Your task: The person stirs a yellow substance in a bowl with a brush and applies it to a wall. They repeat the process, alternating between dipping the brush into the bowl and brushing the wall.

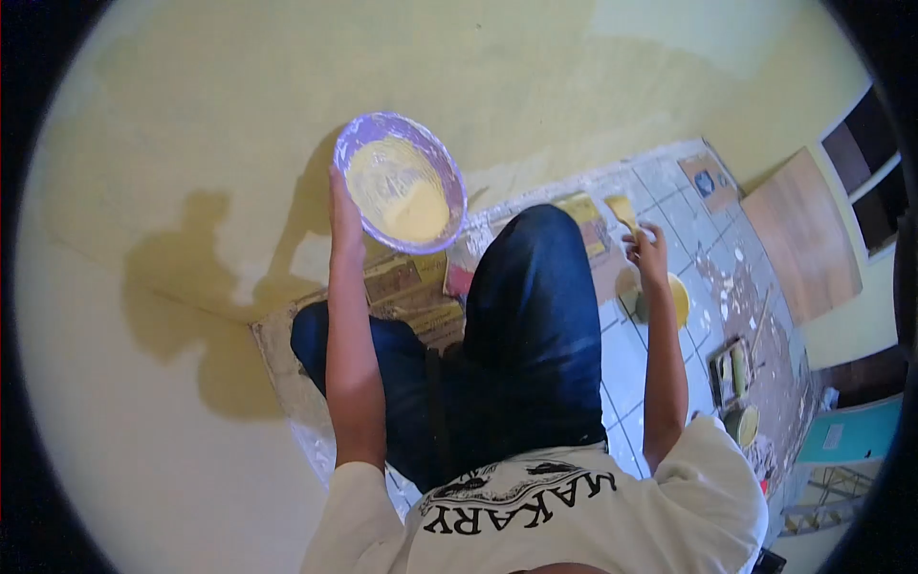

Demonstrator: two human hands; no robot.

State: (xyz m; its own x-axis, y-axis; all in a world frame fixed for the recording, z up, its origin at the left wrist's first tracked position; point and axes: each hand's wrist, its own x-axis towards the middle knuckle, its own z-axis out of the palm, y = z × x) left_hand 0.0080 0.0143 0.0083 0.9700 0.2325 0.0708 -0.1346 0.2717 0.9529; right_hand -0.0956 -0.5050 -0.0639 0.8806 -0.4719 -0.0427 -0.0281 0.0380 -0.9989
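My left hand (345,215) grips the side of a purple bowl (455,177), tilted so that its inside faces me. Pale yellow paint (418,212) pools at the lower side of the bowl and streaks its walls. Most of my left fingers are hidden behind the bowl. Over to the right, beyond my knee, my right hand (648,251) is closed around the handle of a paintbrush (622,209) with yellowish bristles. The brush is over the tiled floor, apart from the bowl.
A yellow-painted wall (239,115) stands in front, with paler patches. Paint-spotted cardboard (421,304) lies along its foot. On the tiles are a round yellow container (678,301), a paint tray (732,371) and another bucket (744,424). A wooden board (803,239) leans at right.
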